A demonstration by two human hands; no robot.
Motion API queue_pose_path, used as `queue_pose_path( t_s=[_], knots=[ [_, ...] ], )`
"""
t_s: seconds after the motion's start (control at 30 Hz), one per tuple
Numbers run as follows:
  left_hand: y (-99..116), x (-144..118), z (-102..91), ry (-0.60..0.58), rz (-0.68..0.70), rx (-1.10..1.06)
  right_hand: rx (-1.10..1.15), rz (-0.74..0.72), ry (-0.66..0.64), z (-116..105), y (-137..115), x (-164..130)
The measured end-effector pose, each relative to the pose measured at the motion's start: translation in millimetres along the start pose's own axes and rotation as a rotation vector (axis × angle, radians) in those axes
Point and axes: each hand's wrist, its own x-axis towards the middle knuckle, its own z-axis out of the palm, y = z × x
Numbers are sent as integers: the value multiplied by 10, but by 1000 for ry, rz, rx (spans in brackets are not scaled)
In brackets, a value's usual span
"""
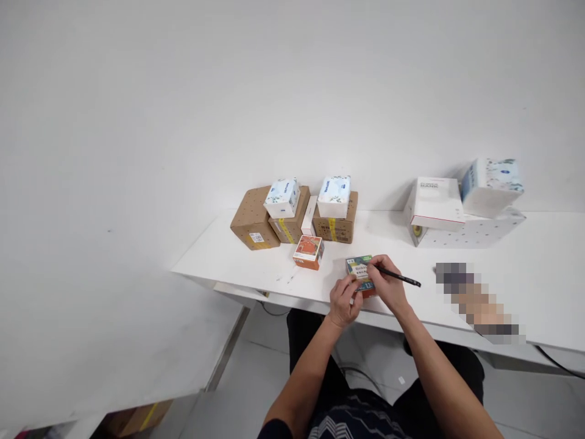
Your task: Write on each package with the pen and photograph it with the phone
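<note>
Pinching a black pen (401, 278) in the right hand (387, 285), over the top of a small printed box (360, 267); clasping that box around its seven o'clock corner with the left hand (345, 302). Set on the white table (388, 239) near its front edge, at four o'clock from the view's centre. From there, at ten o'clock, an orange box (309, 251); at two, farther off, a "POWER BANK" box (437, 200).

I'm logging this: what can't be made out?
Head view:
Fine print on the held box: too small, partly covered by the left hand.
Tip of the pen: seemingly hidden by the right hand.
Pixelated patch: blurs what lies there.
Taped carton: cut off by bottom edge.
</note>
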Motion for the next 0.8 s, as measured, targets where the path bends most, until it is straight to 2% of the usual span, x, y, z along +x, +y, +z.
queue_pose_path(
  t_s=[0.2,0.5,0.8],
  knots=[
    [-49,0,39,5,2,-27,-93,-11,-119,62,52,84],
    [-110,-42,70,-7,13,-29,-199,-11,-66,104,102,77],
    [-97,-25,76,13,10,-49,-245,-42,-71,121,84,85]
  ],
)
